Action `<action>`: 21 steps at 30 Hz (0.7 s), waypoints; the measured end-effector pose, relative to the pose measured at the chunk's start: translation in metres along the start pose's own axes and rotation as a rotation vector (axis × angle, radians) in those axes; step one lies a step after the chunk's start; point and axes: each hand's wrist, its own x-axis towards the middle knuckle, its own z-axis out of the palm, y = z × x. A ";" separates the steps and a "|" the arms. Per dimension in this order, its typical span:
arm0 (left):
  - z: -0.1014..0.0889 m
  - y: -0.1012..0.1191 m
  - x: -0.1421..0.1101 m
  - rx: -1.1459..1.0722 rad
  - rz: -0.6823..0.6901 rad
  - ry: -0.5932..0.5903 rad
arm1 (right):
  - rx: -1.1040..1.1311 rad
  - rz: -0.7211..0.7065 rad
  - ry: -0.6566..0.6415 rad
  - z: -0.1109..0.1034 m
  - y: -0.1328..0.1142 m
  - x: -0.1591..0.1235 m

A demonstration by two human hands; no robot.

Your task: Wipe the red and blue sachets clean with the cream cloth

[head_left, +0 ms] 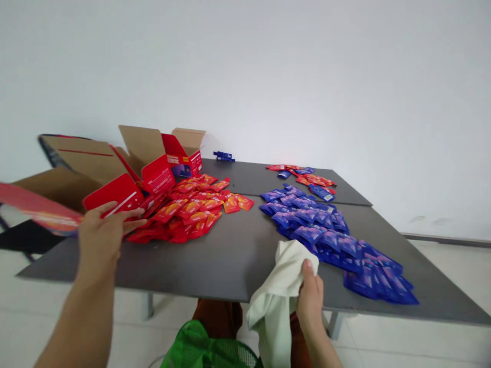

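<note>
My left hand (100,231) lies on the red flap of an open cardboard box (115,193) at the table's left edge, fingers stretched toward a heap of red sachets (192,207). My right hand (310,294) is closed on a white cloth (280,291) at the near edge of the dark grey table (215,255), just in front of a long spread of blue sachets (330,235). The cloth hangs down below the table edge.
Another open red box (184,153) stands at the back left. A small mixed pile of red and blue sachets (307,179) lies at the far side, with a blue item (223,156) near the wall. A green mesh thing (199,347) sits below.
</note>
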 end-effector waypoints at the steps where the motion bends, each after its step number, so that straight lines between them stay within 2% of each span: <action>1: 0.007 0.001 0.000 0.000 0.031 -0.059 | 0.037 0.033 0.004 0.004 -0.010 0.004; 3: 0.026 0.002 0.000 0.051 0.093 -0.245 | 0.093 0.021 -0.008 0.014 -0.031 0.013; 6: 0.060 0.006 -0.003 0.232 0.211 -0.547 | 0.099 -0.178 -0.063 0.027 -0.059 0.021; 8: 0.082 0.008 -0.007 0.335 0.313 -0.672 | 0.058 -0.331 -0.107 0.035 -0.070 0.022; 10: 0.102 0.006 -0.008 0.396 0.395 -0.758 | -0.008 -0.421 -0.156 0.042 -0.071 0.017; 13: 0.134 -0.003 -0.004 0.357 0.437 -0.885 | -0.096 -0.430 -0.252 0.049 -0.063 0.007; 16: 0.169 -0.009 0.001 0.187 0.380 -0.990 | -0.123 -0.339 -0.301 0.049 -0.054 0.008; 18: 0.195 -0.007 0.002 0.082 0.357 -1.002 | -0.088 -0.306 -0.199 0.044 -0.058 0.019; 21: 0.238 0.000 -0.001 0.091 0.426 -1.055 | 0.037 -0.337 0.055 0.036 -0.087 0.041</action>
